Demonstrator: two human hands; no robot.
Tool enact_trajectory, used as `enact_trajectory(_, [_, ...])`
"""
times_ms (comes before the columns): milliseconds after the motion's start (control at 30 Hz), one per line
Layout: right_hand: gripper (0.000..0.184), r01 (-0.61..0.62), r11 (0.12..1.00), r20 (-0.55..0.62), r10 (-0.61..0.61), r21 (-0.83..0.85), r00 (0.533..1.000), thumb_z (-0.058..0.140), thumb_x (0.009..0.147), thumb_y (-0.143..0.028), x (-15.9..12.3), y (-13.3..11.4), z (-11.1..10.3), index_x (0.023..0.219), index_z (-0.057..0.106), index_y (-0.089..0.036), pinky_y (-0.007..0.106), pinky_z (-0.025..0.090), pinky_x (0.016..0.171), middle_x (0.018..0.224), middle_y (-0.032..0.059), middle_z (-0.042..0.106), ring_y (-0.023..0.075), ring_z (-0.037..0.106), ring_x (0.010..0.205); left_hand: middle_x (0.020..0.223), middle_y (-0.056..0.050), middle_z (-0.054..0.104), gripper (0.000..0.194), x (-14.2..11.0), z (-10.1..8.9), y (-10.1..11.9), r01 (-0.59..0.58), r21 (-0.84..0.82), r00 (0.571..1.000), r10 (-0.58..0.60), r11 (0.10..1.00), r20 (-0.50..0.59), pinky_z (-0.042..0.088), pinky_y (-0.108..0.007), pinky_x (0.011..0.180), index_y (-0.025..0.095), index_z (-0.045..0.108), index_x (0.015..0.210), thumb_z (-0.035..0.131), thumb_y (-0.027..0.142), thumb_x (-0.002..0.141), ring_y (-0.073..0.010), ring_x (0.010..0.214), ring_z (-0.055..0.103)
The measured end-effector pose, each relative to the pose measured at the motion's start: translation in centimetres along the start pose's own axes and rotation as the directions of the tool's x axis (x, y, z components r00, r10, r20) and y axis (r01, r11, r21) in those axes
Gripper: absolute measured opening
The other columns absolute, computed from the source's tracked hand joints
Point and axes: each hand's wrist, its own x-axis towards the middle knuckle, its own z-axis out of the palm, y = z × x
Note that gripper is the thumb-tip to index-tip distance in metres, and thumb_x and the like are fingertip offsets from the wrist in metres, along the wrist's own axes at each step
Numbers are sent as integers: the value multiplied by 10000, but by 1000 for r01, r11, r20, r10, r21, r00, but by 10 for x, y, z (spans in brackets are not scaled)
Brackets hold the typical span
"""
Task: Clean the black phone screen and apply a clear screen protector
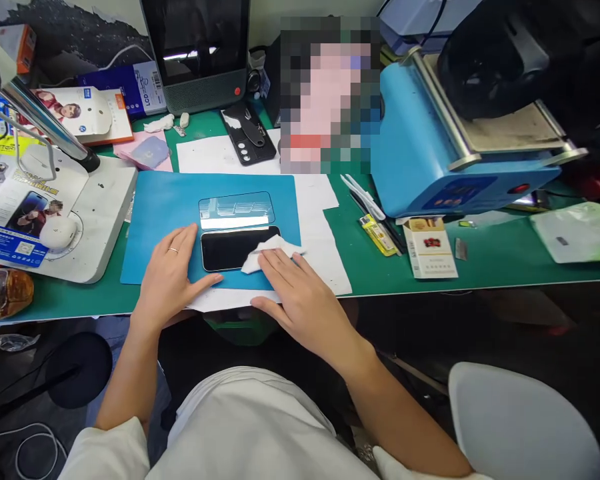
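A phone [223, 251] lies flat, dark screen up, on a blue mat [153, 200]. My right hand [300, 287] presses a folded white tissue [253, 261] against the phone's right end, fingers stretched over the tissue and thumb apart. My left hand [170, 270] rests on the mat at the phone's left end, fingers together and thumb stretched toward the near edge. Just beyond the phone lies a clear screen protector [237, 210] with a dark outline, reflecting light. Part of the phone's right end is hidden by the tissue.
A blue machine [415, 147] stands at the right. Near it lie pens [364, 197], a yellow lighter [379, 235] and a cigarette pack [431, 248]. A black phone case [247, 133] lies behind the mat. A white lamp base [105, 230] stands at the left, a white chair [520, 420] below right.
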Motion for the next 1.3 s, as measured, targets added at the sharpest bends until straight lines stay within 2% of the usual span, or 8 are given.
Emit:
enact_trajectory(133, [716, 24, 1000, 13, -24, 13, 1000, 420, 1090, -553, 31, 3, 3, 1557, 501, -18, 539, 403, 1263, 1631, 233, 495, 348, 434, 1556, 1627, -197, 499, 825, 1, 3, 0, -15, 19, 1000, 16, 1000, -20, 406, -590, 1221, 157, 456, 1594, 590, 697, 986, -412, 1493, 466])
enact_trajectory(367, [687, 72, 997, -54, -72, -13, 996, 465, 1084, -515, 19, -18, 8, 1498, 553, 26, 537, 471, 1216, 1566, 256, 562, 370, 524, 1490, 1586, -197, 546, 764, -2, 3, 1, -48, 8, 998, 48, 999, -38, 428, -579, 1221, 161, 516, 1560, 633, 650, 984, -402, 1491, 480])
enact_trajectory(533, [771, 118, 993, -15, -118, 2, 993, 473, 1065, -582, 47, -23, 9, 1509, 533, 45, 513, 426, 1253, 1602, 265, 515, 362, 482, 1522, 1583, -191, 553, 734, -2, 3, 1, -32, 11, 998, 32, 999, -49, 455, -578, 1197, 168, 534, 1547, 609, 650, 999, -395, 1475, 501])
enact_trajectory(767, [740, 147, 989, -3, -147, -23, 989, 489, 1065, -558, 14, -19, 4, 1538, 509, 11, 553, 475, 1206, 1609, 254, 510, 371, 501, 1507, 1590, -197, 545, 753, -3, 1, 2, -45, 13, 999, 46, 999, -13, 440, -579, 1216, 164, 514, 1562, 649, 628, 985, -397, 1490, 490])
enact_trajectory(967, [765, 154, 988, 13, -154, -4, 988, 467, 1071, -573, 44, -22, 8, 1529, 510, 38, 522, 402, 1266, 1626, 256, 484, 363, 465, 1533, 1583, -195, 555, 761, -3, 3, 2, -31, 15, 999, 32, 999, -44, 442, -569, 1210, 143, 530, 1544, 611, 662, 993, -390, 1482, 496])
enact_trajectory(1067, [769, 169, 986, -1, -169, -11, 986, 465, 1067, -581, 35, -22, 6, 1525, 515, 35, 520, 443, 1238, 1621, 259, 487, 360, 485, 1520, 1584, -198, 554, 791, -3, 3, 2, -34, 12, 999, 35, 999, -29, 435, -562, 1212, 139, 532, 1545, 577, 702, 991, -390, 1492, 486])
enact_trajectory(1200, [782, 174, 985, 9, -174, 10, 985, 478, 1054, -598, 21, -22, 4, 1527, 520, 23, 546, 471, 1213, 1609, 268, 499, 368, 495, 1512, 1612, -207, 521, 926, -5, 1, -1, -40, -35, 999, 40, 999, -4, 399, -578, 1228, 117, 535, 1552, 367, 829, 985, -400, 1512, 454])
enact_trajectory(1300, [769, 186, 982, 20, -186, 33, 982, 486, 1055, -596, 42, -26, 8, 1540, 518, 0, 555, 413, 1255, 1621, 252, 489, 359, 461, 1537, 1623, -182, 517, 976, -6, 0, -3, -22, -120, 1000, 20, 992, -20, 389, -570, 1230, 132, 572, 1531, 67, 792, 1019, -369, 1512, 456])
